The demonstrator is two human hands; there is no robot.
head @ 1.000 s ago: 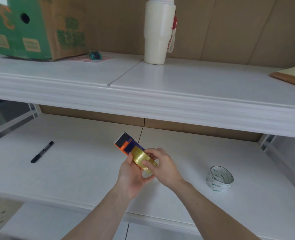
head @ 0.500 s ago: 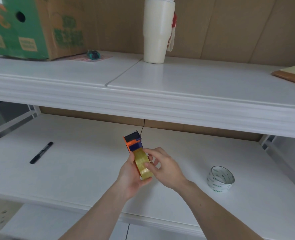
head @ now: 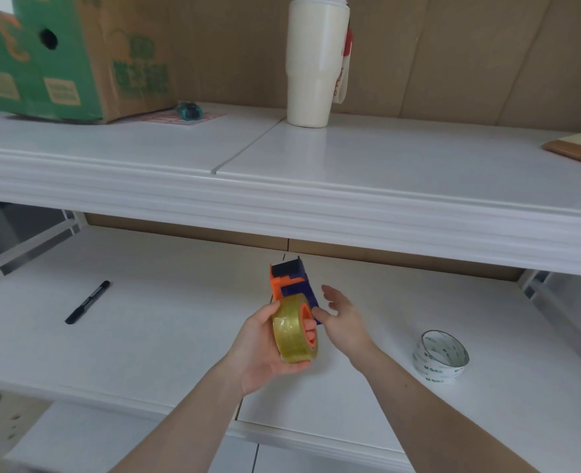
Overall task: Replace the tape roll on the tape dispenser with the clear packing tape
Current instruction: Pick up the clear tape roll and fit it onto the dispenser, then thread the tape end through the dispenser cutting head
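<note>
Yellowish clear packing tape [head: 294,332] sits nearest to me, mounted on the orange hub of the tape dispenser [head: 292,285], and I take that dispenser as my landmark. My left hand [head: 263,349] is wrapped around the roll from the left and from beneath, thumb on its upper rim and fingers curled under it, so the whole dispenser is carried above the lower shelf [head: 145,329] rather than resting on it. My right hand [head: 342,322] is just right of the dispenser, fingers spread and loose; one fingertip looks to be touching the dispenser's blue side plate, though I cannot tell for sure, and it grips nothing. The dispenser's orange and blue body rises away from me past the roll, with its dark end pointing up and back.

Well to the right of the dispenser, a white printed tape roll [head: 440,357] lies on the lower shelf, apart from both hands. Far to the left of the dispenser, a black pen [head: 87,302] lies on the same shelf.

Above and behind the dispenser runs the upper shelf [head: 316,186]. On it, almost straight above the dispenser, stands a cream tumbler [head: 316,63]. Left of that sits a small teal object [head: 189,110], and farther left a green printed cardboard box [head: 63,56]. At the right edge, a wooden board [head: 580,148] shows partly.
</note>
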